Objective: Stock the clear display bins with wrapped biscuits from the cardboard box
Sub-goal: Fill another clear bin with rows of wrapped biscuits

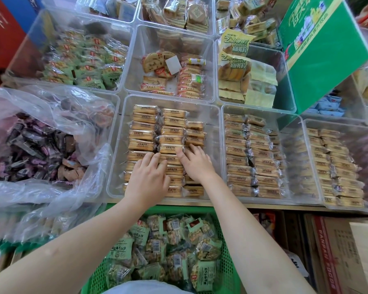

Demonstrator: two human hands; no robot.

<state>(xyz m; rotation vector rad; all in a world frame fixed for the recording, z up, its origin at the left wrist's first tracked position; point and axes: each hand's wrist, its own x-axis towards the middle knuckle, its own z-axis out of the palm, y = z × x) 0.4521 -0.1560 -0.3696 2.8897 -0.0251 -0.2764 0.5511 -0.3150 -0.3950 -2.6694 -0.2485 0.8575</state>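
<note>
Here both hands are down in the middle front bin (214,132), working on the rows of wrapped biscuits (141,134) already laid inside. The left hand (148,177) lies flat over the near packets, its fingers (150,158) straight and slightly spread, pressing rather than gripping. The right hand (197,164), just beside it toward three o'clock, reaches its fingers (192,148) forward onto the middle and right columns; the fingers look loosely extended and touching the wrappers, though whether the tips pinch a packet I cannot tell. The step in hand seems to be squaring the rows, and it goes best with light, even pressure along each column, nudging packets toward twelve o'clock so the labels stay face up and the ends line up. The right column is short at the far end, so that gap toward one o'clock is likely where more stock belongs. At six o'clock a green crate (227,262) holds green-wrapped snacks, and a cardboard box (336,251) stands at four o'clock below the surface.
</note>
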